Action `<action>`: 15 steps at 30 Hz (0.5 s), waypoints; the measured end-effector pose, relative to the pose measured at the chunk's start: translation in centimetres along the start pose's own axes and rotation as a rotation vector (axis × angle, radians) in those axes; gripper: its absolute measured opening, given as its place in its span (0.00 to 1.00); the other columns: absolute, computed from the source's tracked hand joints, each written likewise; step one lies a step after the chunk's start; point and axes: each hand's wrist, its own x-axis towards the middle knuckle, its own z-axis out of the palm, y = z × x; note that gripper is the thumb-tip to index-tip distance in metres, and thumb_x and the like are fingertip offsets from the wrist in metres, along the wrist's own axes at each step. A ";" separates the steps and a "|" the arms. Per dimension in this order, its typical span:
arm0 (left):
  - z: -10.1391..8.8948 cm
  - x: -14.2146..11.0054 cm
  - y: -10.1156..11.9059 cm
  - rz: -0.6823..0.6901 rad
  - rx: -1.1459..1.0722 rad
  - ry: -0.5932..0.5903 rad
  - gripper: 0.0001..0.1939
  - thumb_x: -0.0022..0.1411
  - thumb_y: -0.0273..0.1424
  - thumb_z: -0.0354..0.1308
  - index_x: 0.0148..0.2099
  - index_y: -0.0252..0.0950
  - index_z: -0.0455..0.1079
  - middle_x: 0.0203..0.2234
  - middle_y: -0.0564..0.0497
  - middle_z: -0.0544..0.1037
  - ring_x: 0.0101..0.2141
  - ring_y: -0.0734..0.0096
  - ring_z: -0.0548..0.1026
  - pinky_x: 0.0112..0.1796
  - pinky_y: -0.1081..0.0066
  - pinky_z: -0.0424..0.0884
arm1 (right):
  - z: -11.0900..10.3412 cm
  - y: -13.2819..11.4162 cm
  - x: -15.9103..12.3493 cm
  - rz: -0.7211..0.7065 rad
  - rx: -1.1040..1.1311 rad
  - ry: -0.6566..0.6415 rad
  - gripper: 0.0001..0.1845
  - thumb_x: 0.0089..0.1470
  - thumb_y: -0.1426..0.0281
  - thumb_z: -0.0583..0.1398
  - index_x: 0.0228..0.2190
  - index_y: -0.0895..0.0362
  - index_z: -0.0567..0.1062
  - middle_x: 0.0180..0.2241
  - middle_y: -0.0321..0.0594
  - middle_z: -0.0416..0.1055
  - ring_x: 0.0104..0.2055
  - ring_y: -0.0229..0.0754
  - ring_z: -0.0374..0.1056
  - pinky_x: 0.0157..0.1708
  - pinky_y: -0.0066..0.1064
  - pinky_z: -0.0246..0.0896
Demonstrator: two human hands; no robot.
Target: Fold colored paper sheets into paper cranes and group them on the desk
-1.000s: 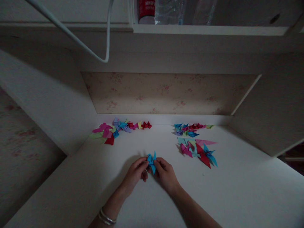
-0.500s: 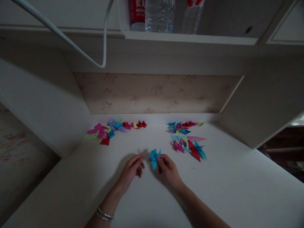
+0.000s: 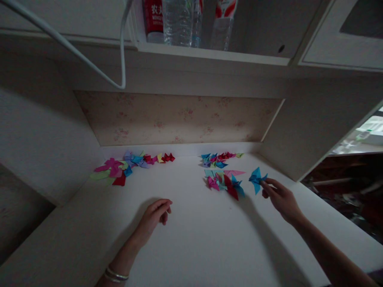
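Observation:
My right hand (image 3: 281,197), raised at the right, pinches a blue origami crane (image 3: 256,180) between thumb and fingertips. The crane is above the table, just right of a cluster of folded paper pieces that includes a red origami piece (image 3: 231,187), a blue origami piece (image 3: 237,186) and a magenta origami piece (image 3: 213,183). On the left, my left hand (image 3: 154,215) is held low over the white table, its fingers curled together and nothing visible in them. A silver bangle (image 3: 116,276) circles the left wrist.
A pile of colourful folded paper (image 3: 112,169) lies at the back left, and a row of small origami (image 3: 221,158) at the back right. Overhead, a shelf (image 3: 209,53) holds bottles (image 3: 178,24), and a white bent tube (image 3: 89,63) hangs at the upper left.
My right hand has carried the blue origami crane away from my left hand, to the right and up past the right cluster. The whole view has shifted slightly to the right.

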 end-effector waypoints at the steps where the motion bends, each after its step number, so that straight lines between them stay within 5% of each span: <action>1: 0.0 0.0 0.0 0.001 0.003 0.005 0.16 0.51 0.40 0.62 0.37 0.33 0.73 0.24 0.53 0.71 0.19 0.78 0.65 0.20 0.76 0.60 | -0.5 0.8 0.8 -0.002 -0.035 -0.014 0.29 0.45 0.45 0.60 0.36 0.58 0.75 0.18 0.39 0.69 0.20 0.39 0.63 0.18 0.28 0.54; 8: 0.2 -0.2 0.2 -0.017 0.016 0.014 0.16 0.50 0.40 0.63 0.36 0.33 0.73 0.24 0.53 0.71 0.20 0.77 0.66 0.20 0.76 0.61 | -0.8 7.0 6.0 0.051 -0.107 -0.177 0.30 0.38 0.47 0.63 0.34 0.59 0.78 0.17 0.41 0.71 0.19 0.41 0.65 0.21 0.31 0.60; 15: 0.2 -0.3 0.2 -0.008 0.017 0.024 0.15 0.50 0.40 0.62 0.35 0.33 0.73 0.24 0.53 0.72 0.20 0.77 0.66 0.20 0.75 0.60 | 1.4 8.4 7.3 0.113 -0.055 -0.307 0.20 0.38 0.57 0.64 0.31 0.59 0.79 0.17 0.41 0.71 0.19 0.40 0.65 0.20 0.31 0.58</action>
